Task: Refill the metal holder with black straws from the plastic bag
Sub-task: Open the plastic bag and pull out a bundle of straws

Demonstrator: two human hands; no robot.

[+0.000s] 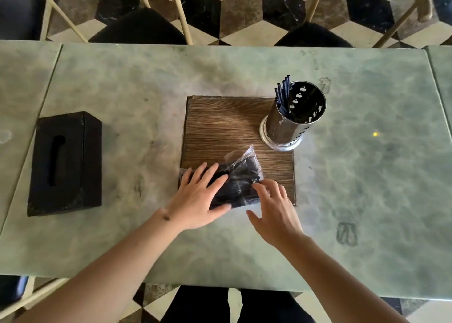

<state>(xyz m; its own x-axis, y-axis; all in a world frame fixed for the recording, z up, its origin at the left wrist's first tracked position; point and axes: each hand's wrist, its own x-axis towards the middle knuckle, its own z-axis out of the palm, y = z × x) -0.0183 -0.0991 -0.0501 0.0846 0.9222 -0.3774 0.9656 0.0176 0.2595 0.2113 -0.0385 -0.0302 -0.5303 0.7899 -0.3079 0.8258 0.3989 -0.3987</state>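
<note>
A clear plastic bag (241,178) packed with black straws lies on the near edge of a wooden board (234,127). My left hand (198,198) rests flat on the bag's left part, fingers straight and spread. My right hand (274,207) hovers at the bag's right end, its fingertips touching the plastic. A perforated metal holder (291,122) stands upright on the board's far right corner. Several black straws (283,92) lean against its left rim.
A black tissue box (66,163) sits on the left of the pale green marble table (367,176). Chairs with black seats (139,29) stand beyond the far edge, over a checkered floor.
</note>
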